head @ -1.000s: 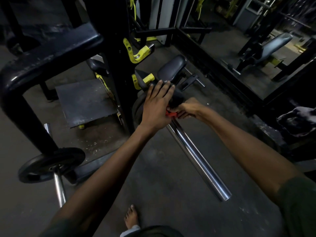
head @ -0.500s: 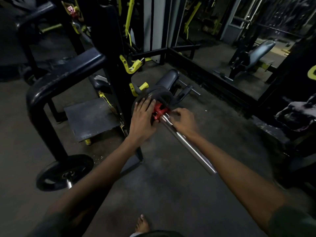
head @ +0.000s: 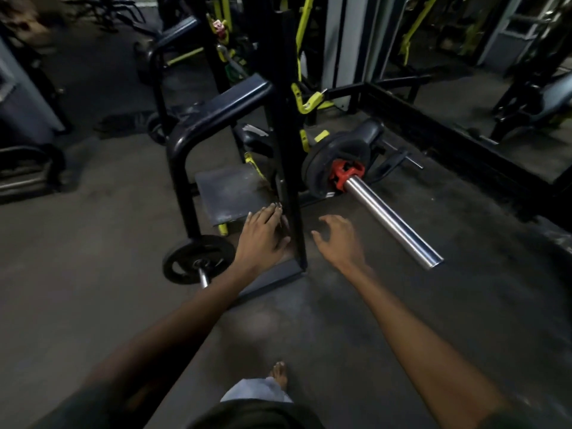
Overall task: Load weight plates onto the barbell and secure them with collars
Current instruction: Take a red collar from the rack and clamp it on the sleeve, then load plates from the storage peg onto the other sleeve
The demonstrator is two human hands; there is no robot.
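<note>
A chrome barbell sleeve (head: 391,221) points toward me from the rack. A black weight plate (head: 322,156) sits on it, and a red collar (head: 345,174) is pressed against the plate's face. My left hand (head: 263,235) hangs open, fingers spread, in front of the black upright post (head: 289,150). My right hand (head: 339,239) is open too, fingers apart, below and left of the sleeve, touching nothing. A second black plate (head: 198,261) sits on a short bar near the floor at the left.
Yellow J-hooks (head: 306,102) are fixed to the upright. A black curved frame (head: 198,128) and a grey foot platform (head: 235,193) stand left of the post. A padded roller (head: 368,130) lies behind the plate. My bare foot (head: 278,374) is on the concrete floor.
Both hands have let go of the plate and the red collar and pulled back toward me. The collar stays on the sleeve against the plate. The camera has moved back.
</note>
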